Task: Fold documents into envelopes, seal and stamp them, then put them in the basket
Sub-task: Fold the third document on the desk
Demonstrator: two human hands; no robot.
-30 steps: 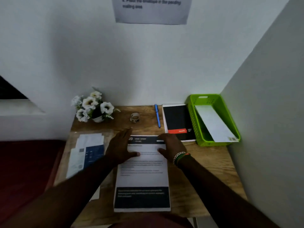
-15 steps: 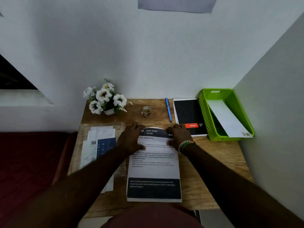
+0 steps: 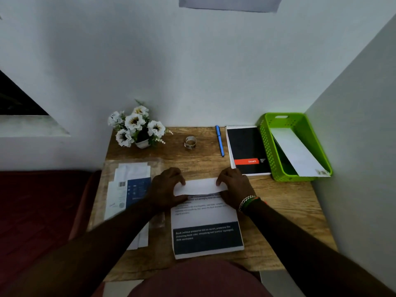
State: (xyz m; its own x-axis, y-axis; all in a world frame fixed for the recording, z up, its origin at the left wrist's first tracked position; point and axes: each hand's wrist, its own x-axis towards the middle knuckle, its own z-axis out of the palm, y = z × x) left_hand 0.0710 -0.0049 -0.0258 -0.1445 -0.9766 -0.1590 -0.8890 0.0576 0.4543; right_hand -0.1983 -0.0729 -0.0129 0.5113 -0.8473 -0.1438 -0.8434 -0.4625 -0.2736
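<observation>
Folding top edge of document [image 3: 205, 213] toward body, desk centre. Left hand [image 3: 166, 189] and right hand [image 3: 233, 187] each pinch folded flap at its corners. Risk: uneven pull skews crease, sheet won't fit envelope. Basket [image 3: 267, 146] at 2 o'clock.

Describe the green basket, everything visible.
The green basket is a bright lime, plastic-looking rectangular bin with rows of small holes in its walls and a slot handle cut into the far end. It sits upright at the desk's far right corner, close to the side wall, right beside the black notebook. A white envelope lies slanted inside, its near end resting on the near rim. Neither hand touches it.
</observation>
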